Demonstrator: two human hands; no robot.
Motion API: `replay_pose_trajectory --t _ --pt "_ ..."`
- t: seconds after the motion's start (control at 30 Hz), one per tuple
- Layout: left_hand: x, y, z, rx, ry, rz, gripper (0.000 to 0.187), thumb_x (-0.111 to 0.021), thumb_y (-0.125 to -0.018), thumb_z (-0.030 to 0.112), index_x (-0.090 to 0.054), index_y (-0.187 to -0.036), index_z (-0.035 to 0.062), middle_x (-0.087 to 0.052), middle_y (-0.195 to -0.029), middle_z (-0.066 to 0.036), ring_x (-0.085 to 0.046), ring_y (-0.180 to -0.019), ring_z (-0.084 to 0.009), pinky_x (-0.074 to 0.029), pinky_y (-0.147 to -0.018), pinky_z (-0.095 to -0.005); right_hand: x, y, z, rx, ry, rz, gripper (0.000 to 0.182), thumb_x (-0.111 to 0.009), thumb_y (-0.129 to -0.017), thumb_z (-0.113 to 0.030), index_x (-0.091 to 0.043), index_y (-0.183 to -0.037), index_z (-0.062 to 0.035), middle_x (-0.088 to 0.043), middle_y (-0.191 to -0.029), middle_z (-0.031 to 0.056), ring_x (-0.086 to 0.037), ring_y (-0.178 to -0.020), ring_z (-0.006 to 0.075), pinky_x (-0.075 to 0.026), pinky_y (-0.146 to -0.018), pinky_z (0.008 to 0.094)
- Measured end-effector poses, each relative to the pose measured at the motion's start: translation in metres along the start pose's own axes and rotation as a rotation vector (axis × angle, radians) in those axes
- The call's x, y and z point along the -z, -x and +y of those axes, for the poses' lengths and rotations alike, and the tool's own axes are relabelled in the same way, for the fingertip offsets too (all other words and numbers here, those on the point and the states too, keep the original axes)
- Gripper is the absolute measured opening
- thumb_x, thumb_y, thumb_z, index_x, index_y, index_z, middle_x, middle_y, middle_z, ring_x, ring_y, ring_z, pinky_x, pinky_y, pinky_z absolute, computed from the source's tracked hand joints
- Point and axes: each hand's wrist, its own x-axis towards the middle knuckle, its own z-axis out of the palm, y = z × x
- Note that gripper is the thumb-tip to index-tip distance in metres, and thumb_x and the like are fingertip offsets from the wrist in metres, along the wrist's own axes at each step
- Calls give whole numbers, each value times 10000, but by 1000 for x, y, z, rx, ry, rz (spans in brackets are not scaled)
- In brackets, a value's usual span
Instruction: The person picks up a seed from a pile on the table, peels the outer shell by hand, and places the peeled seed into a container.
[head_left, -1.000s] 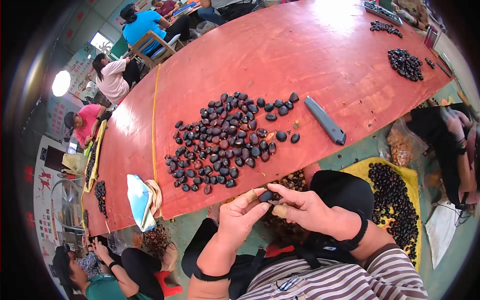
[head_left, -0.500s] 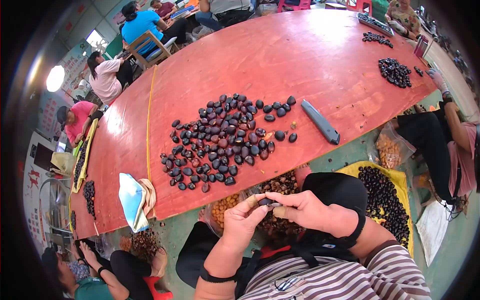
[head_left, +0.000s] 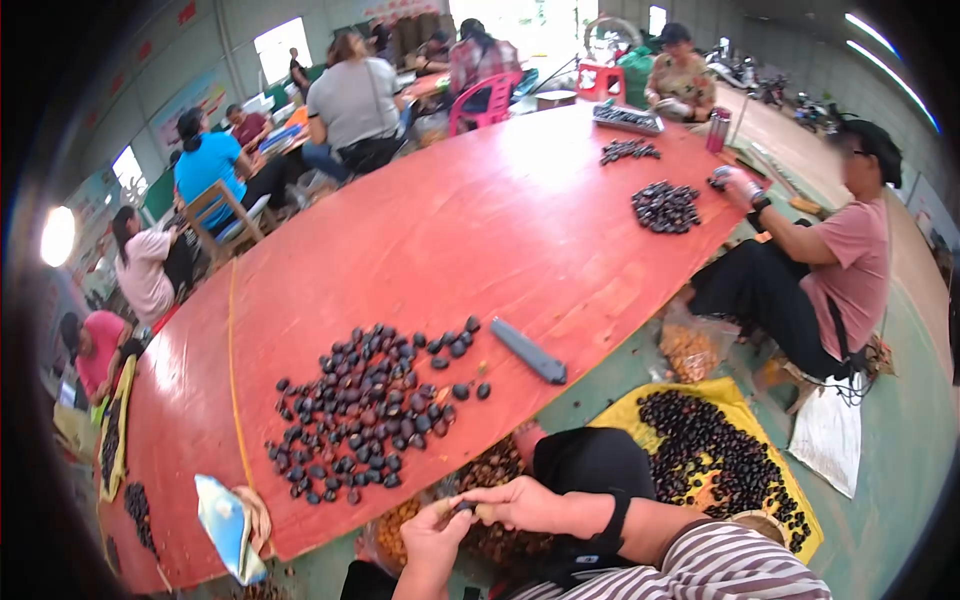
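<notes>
Over my lap, by the table's front edge, my left hand and my right hand meet, fingertips pinched around one dark nut. Which fingers bear its weight cannot be made out. Some fingers seem to have tan wrappings. Below my hands are a bag of orange kernels and a heap of brown broken shells. A large pile of dark glossy nuts lies on the red table in front of me. Right of the pile rests a long grey tool, resembling a utility knife.
A blue-and-white cloth hangs at the table edge on the left. On the floor to my right, a yellow sack carries more nuts, near a clear bag of kernels. A co-worker handles nuts at the table's right side.
My view has tilted up and turned right, so the table and hands appear lower and further left. The co-worker on the right is now more fully visible. Both hands still pinch a nut.
</notes>
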Motion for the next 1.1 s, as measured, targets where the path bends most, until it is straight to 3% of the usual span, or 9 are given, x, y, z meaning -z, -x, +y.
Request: replay_pose_trajectory --t 0.07,0.13,0.2,0.3,0.37,0.43,0.57,0.67,1.1 --pt "2 -5 -11 -65 -17 -43 217 -552 -700 -51 -534 -916 -70 -577 -763 -71 -562 -630 -113 -465 -594 -210 6 -11 24 196 172 23 326 -517 -782 -73 -512 -1099 -147 -580 -770 -24 -484 -670 30 -416 -622 181" --pt "0 -6 -16 -67 -14 -55 217 -554 -697 -48 -532 -911 -72 -580 -740 -78 -567 -598 -119 -472 -567 -214 7 -5 12 99 411 62 325 -530 -780 -86 -513 -1097 -155 -571 -738 -13 -483 -660 43 -415 -640 194" --pt "2 -6 -19 -23 3 -44 201 -555 -694 -53 -541 -894 -72 -582 -729 -78 -568 -590 -120 -476 -575 -214 8 2 -7 -142 162 0 316 -528 -785 -114 -511 -1098 -157 -555 -693 -16 -485 -629 54 -413 -620 201" --pt "7 -3 -21 -75 -196 -115 261 -566 -718 28 -540 -974 -13 -580 -819 -68 -549 -677 -114 -448 -617 -205 8 1 -6 -217 163 -11 312 -529 -789 -162 -507 -1101 -160 -539 -664 -17 -485 -595 68 -417 -589 212" --pt "5 0 -10 -127 -322 -106 241 -565 -721 42 -559 -956 -11 -582 -798 -46 -532 -656 -106 -435 -592 -202 8 -9 18 17 342 46 309 -533 -787 -185 -512 -1095 -175 -553 -670 -4 -492 -584 72 -425 -579 223" --pt "4 -4 -15 -18 -107 -121 239 -563 -735 73 -554 -962 -3 -580 -797 -44 -540 -658 -114 -439 -591 -212 7 -10 22 189 575 144 302 -539 -777 -209 -520 -1079 -211 -594 -704 53 -552 -588 134 -442 -579 263" --pt "-5 4 3 216 158 -110 265 -551 -769 171 -541 -979 10 -577 -809 -47 -554 -678 -129 -447 -610 -230 -3 -2 14 295 799 240 305 -487 -791 -264 -492 -1095 -237 -589 -766 123 -574 -672 283 -451 -573 328" --pt "0 5 1 233 111 -211 311 -532 -784 246 -534 -988 11 -576 -835 -59 -562 -704 -148 -454 -643 -249 -9 -1 13 223 865 196 309 -460 -780 -271 -473 -1088 -246 -572 -782 117 -546 -711 311 -431 -601 372" --pt "11 12 -7 267 -13 -324 248 -530 -767 86 -535 -981 -40 -571 -884 -87 -559 -729 -147 -467 -632 -246 5 1 1 153 818 -77 249 -489 -778 -230 -562 -1009 -173 -594 -734 110 -569 -660 259 -431 -589 333"
